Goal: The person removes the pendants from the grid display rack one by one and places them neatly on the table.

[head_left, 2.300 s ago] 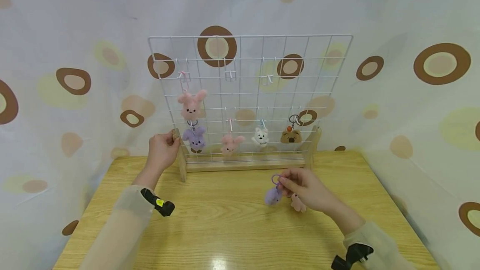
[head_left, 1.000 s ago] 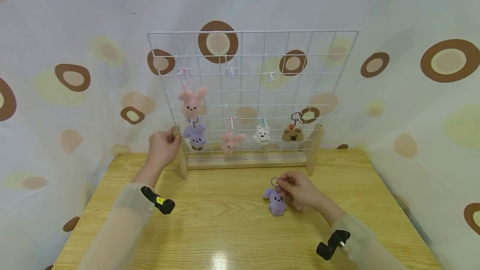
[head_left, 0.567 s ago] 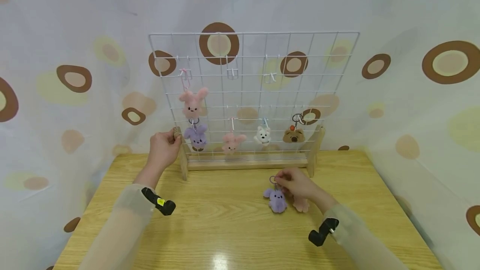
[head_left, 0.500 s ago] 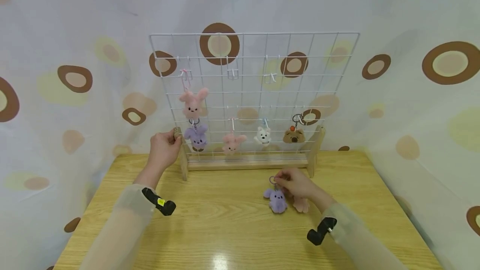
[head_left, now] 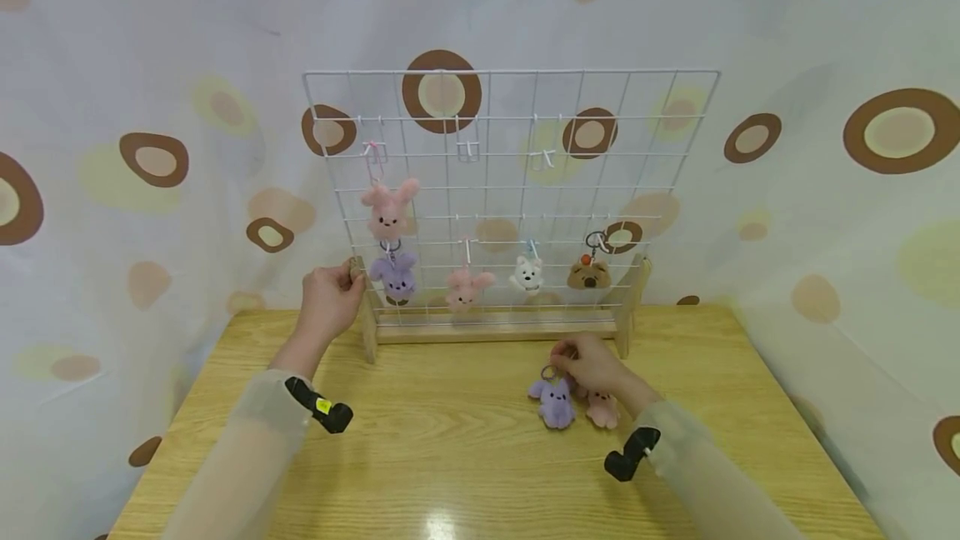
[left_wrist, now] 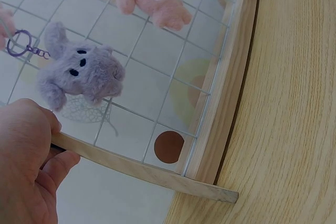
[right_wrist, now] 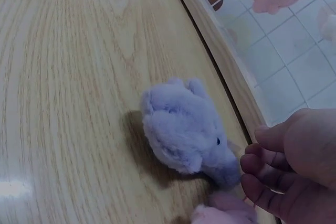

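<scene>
In the head view my left hand [head_left: 330, 300] grips the left wooden post [left_wrist: 142, 171] of a white wire grid rack [head_left: 487, 187], thumb and fingers on either side of it. My right hand [head_left: 592, 363] is low over the table in front of the rack, fingers curled with tips together. A purple plush bunny keychain [head_left: 556, 404] lies beneath its fingertips, its ring just below them. Beside it a pink plush keychain [head_left: 603, 411] is partly covered by the hand. In the right wrist view a thin pink strand meets the fingers. The exact part pinched is hidden.
On the rack hang an upper pink bunny [head_left: 388, 215], a purple bunny [head_left: 395, 275], a lower pink bunny [head_left: 467, 287], a white bear [head_left: 528, 272] and a brown bear head [head_left: 589, 275]. Bare hooks [head_left: 468, 150] line the upper row. Patterned cloth [head_left: 187, 15] surrounds the wooden table [head_left: 420, 440].
The right forearm has shifted left. The purple keychain, held up by its ring earlier, has come down, and its ring has dropped below the fingertips. The left hand keeps its hold on the post.
</scene>
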The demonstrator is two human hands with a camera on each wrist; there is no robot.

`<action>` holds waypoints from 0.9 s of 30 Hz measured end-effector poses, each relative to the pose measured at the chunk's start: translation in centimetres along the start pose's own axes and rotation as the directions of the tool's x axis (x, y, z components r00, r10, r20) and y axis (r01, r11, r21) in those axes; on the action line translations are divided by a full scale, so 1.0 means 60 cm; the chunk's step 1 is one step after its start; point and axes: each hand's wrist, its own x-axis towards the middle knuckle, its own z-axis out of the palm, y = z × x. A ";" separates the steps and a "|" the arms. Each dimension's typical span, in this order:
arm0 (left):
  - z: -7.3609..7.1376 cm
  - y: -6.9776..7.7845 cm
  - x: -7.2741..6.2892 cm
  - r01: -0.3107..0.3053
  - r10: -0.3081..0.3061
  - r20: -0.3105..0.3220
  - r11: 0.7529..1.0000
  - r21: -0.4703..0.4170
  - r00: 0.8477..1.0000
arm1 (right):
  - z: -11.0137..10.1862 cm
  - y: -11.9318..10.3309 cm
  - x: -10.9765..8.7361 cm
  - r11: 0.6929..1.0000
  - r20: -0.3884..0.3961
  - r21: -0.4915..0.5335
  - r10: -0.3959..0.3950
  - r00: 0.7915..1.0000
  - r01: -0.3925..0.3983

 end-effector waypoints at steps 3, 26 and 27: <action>0.000 0.000 -0.001 -0.003 0.003 0.000 1.000 -0.001 1.000 | -0.004 -0.005 0.000 1.000 -0.022 -0.011 -0.014 1.000 0.014; -0.001 0.007 -0.003 0.041 -0.040 0.023 0.999 -0.021 0.999 | -0.071 -0.125 -0.018 0.981 0.056 0.149 -0.131 0.990 0.121; -0.001 0.007 -0.003 0.039 -0.038 0.021 0.999 -0.021 0.999 | -0.074 -0.131 -0.019 0.980 0.059 0.148 -0.139 0.988 0.129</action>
